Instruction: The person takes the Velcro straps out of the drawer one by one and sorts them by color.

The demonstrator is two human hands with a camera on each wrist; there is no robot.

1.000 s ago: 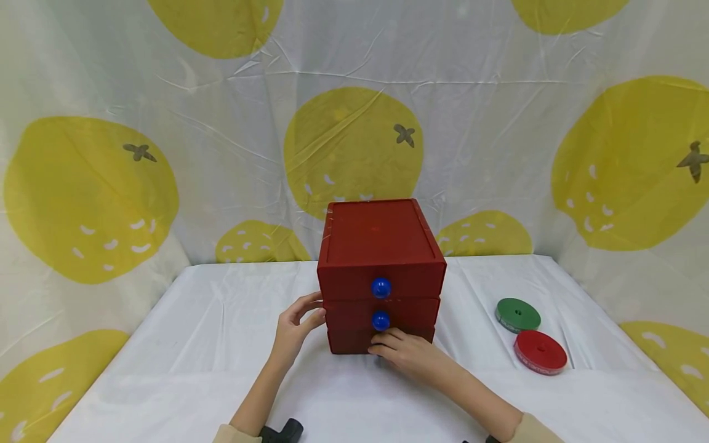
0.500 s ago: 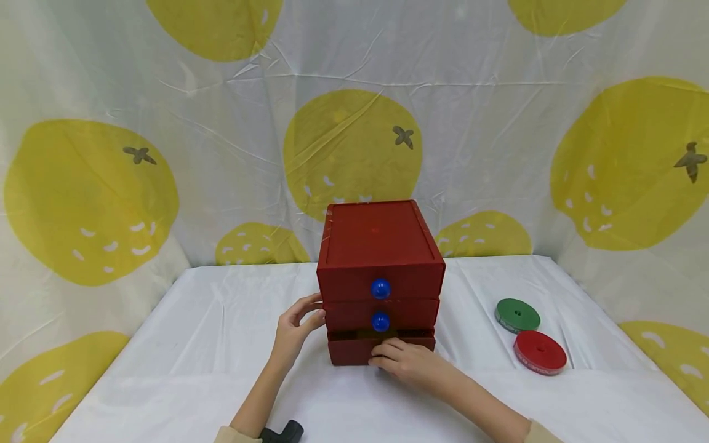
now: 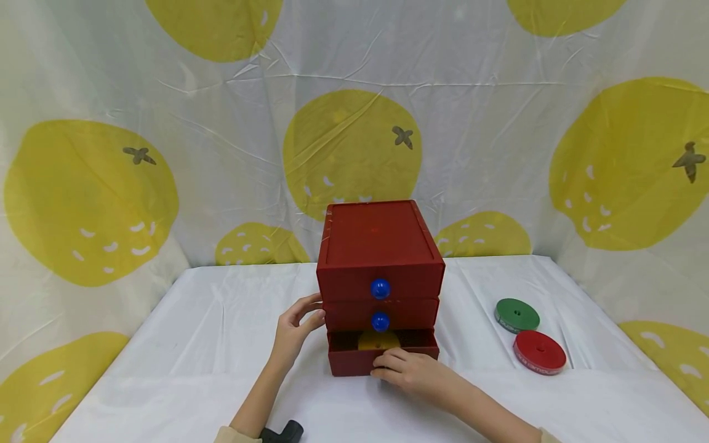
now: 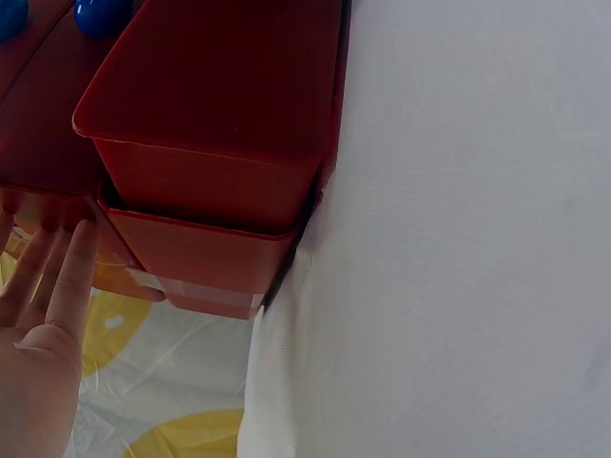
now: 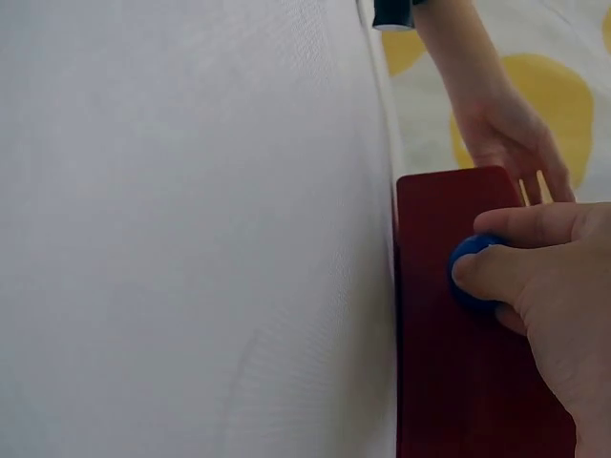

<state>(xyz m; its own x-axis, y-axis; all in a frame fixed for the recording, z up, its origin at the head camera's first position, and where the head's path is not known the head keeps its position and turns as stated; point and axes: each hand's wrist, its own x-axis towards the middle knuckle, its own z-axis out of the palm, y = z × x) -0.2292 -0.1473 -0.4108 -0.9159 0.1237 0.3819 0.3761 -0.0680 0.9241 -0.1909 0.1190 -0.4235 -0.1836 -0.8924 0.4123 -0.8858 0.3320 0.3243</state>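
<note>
A red drawer cabinet (image 3: pixel 379 234) with three stacked drawers stands mid-table. Its bottom drawer (image 3: pixel 350 364) is partly pulled out, and part of a round yellow thing (image 3: pixel 370 339) shows inside. My right hand (image 3: pixel 415 376) pinches that drawer's blue knob (image 5: pixel 474 244) between thumb and fingers; the right wrist view shows this grip. On the cabinet's left side my left hand (image 3: pixel 293 329) rests with its fingers extended against the wall, as the left wrist view also shows. The upper two drawers, with blue knobs (image 3: pixel 380 288), are closed.
To the right of the cabinet lie a green roll (image 3: pixel 517 315) and a red roll (image 3: pixel 540 352), flat and close together. White cloth (image 3: pixel 238 344) covers the table. A curtain with yellow fruit prints (image 3: pixel 354 147) hangs behind and at both sides.
The bottom drawer has slid out toward me from fully closed, with my right hand moving back along with it. The yellow thing inside has come into view. My left hand has stayed put.
</note>
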